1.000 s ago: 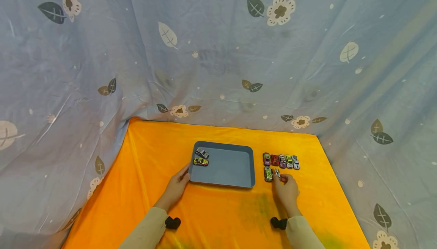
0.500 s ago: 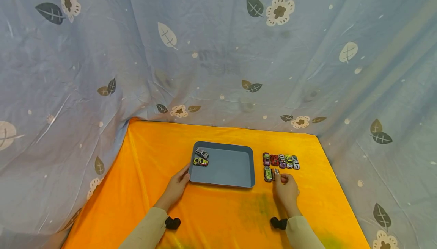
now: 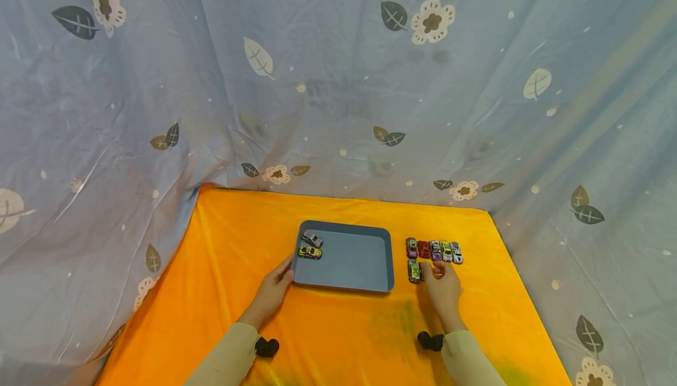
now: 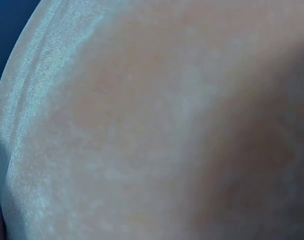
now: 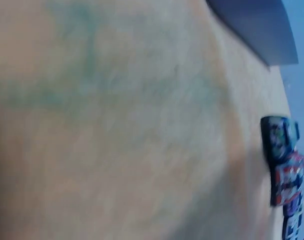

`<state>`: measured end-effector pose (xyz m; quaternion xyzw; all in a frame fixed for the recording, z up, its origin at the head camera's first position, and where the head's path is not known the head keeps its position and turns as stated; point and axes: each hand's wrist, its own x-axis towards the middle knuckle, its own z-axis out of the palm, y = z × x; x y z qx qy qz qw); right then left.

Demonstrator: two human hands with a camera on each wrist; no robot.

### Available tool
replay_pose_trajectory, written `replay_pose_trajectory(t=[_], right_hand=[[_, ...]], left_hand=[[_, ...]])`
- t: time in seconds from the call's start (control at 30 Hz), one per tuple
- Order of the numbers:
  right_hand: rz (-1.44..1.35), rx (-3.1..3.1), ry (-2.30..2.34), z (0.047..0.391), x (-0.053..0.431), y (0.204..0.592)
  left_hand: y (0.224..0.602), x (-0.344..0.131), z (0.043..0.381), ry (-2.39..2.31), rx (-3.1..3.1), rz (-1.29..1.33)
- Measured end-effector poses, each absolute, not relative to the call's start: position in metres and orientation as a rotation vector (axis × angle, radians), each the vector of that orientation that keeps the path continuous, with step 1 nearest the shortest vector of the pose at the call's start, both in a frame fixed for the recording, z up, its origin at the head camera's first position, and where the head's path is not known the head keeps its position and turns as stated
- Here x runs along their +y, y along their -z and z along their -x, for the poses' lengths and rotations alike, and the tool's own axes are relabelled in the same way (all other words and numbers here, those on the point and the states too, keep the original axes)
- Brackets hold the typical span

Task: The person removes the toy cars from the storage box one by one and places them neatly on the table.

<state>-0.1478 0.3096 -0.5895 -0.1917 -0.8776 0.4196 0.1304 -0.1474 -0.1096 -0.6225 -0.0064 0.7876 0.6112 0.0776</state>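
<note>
My left hand (image 3: 274, 289) grips the left side of the blue-grey tray (image 3: 351, 289) near its front corner. Two toy cars lie inside at the left end: a silver toy car (image 3: 312, 238) and a yellow-red toy car (image 3: 309, 252). To the right of the tray, my right hand (image 3: 443, 289) has thumb and fingers bent around a small toy car, which they hide in the head view. That red-and-white toy car (image 5: 289, 179) shows in the right wrist view, beside a green toy car (image 5: 279, 136). Skin or cloth fills the left wrist view, blurred.
Several toy cars stand side by side just beyond my right hand, among them a red toy car (image 3: 424, 249) and a white toy car (image 3: 457, 252). An orange cloth (image 3: 338, 339) covers the table. A patterned blue curtain (image 3: 338, 92) hangs behind and at both sides.
My right hand has shifted slightly forward over the orange-and-white car, which was partly visible before and is now covered. The left hand and tray stay in place.
</note>
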Motion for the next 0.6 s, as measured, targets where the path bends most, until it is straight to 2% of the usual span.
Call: replay_pose_trajectory(t=[0.6], right_hand=[[0.226,-2.573,-1.395,0.175,0.244,0.567]], left_hand=[[0.62,-0.111,0.146,-1.839,2.352,0.01]])
